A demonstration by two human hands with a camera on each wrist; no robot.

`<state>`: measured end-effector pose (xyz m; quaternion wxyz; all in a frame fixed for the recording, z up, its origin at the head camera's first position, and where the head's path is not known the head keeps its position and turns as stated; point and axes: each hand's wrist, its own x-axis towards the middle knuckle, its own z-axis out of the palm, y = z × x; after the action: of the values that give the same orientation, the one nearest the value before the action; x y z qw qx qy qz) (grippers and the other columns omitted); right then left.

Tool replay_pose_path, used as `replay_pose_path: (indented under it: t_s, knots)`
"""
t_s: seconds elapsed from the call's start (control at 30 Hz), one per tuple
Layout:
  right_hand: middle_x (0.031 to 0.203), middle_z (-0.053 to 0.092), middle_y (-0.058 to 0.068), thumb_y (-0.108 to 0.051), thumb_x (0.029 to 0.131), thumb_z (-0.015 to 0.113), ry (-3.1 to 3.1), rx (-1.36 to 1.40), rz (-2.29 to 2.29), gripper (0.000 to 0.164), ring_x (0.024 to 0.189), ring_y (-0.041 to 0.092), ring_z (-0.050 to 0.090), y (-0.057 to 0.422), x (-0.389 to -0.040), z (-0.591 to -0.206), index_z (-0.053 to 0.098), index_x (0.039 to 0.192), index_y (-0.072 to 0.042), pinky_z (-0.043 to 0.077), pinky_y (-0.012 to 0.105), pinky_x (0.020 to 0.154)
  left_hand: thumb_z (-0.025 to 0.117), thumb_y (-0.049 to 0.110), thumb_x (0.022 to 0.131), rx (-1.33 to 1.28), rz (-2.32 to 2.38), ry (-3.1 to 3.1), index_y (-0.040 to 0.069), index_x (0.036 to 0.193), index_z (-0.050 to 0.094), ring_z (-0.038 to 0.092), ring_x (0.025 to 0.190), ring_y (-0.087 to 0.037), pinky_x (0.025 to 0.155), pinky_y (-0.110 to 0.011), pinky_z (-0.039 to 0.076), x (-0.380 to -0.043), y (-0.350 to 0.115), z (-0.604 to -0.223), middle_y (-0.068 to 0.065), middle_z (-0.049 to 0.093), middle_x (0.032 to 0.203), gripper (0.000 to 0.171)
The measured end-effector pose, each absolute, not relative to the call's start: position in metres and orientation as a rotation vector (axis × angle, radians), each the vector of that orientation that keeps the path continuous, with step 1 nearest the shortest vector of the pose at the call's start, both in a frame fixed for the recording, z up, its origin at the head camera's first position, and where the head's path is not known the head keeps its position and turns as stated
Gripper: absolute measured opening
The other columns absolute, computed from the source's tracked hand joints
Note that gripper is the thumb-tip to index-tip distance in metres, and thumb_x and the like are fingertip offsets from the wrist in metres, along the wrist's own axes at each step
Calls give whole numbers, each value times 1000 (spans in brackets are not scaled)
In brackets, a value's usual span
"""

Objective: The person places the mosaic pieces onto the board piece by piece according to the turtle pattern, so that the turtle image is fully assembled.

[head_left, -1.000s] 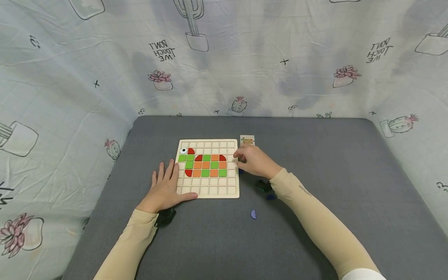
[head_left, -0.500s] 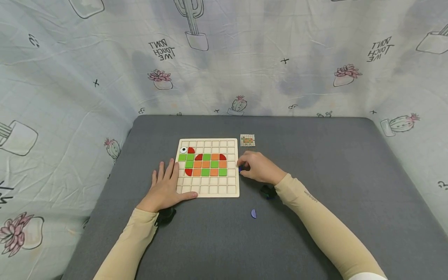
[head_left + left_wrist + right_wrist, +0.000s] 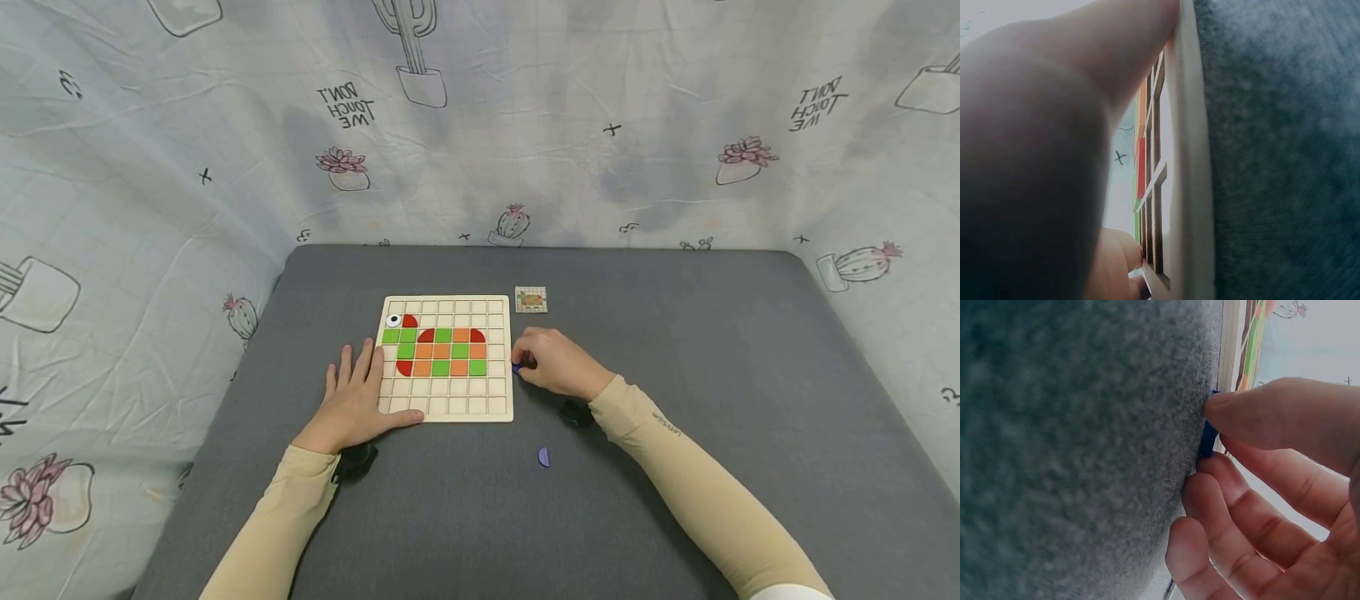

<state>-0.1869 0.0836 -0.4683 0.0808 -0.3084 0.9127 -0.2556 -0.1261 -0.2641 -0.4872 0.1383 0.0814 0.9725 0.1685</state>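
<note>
The wooden grid board lies on the table, with green, orange and red pieces and a round eye piece set in it. My left hand rests spread on the board's left edge, thumb along the near corner; the left wrist view shows the hand large over the board's slots. Just off the board's right edge, my right hand has thumb and fingertips at a small blue piece, pinching it low at the cloth. Fingers cover most of that piece, so its full shape is hidden.
A small picture card lies beyond the right hand, beside the board's far right corner. A purple half-round piece sits on the grey tablecloth nearer the person. Dark wrist cameras hang under both wrists. A printed curtain stands behind the table.
My right hand has come down from beside the board's upper right edge to the blue piece, uncovering the whole picture card. The left hand and the board's pieces look the same.
</note>
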Motion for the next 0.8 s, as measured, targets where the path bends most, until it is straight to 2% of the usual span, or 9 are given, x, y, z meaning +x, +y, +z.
replay_pose_path:
  t_s: [0.37, 0.6, 0.8]
  knots:
    - [87, 66, 2, -7, 89, 80, 2751, -912, -663, 13, 77, 13, 55, 82, -179, -463, 75, 100, -9, 50, 30, 71, 71, 77, 80, 232, 494, 2815, -4, 166, 6, -7, 157, -56, 122, -75, -1, -126, -263, -485, -28, -1, 173, 134]
    - [100, 67, 3, -4, 88, 78, 2766, -931, -674, 18, 85, 14, 59, 79, -177, -466, 73, 105, -9, 54, 32, 78, 71, 77, 80, 234, 483, 2818, -3, 166, 6, -8, 157, -55, 122, -74, -1, -125, -263, -486, -27, -1, 173, 134]
    - [92, 65, 1, -1, 87, 76, 2768, -997, -707, 17, 80, 13, 55, 76, -175, -469, 70, 99, -11, 49, 29, 71, 72, 76, 80, 237, 485, 2821, -4, 165, 7, -7, 157, -56, 122, -75, 0, -126, -263, -485, -28, 0, 173, 134]
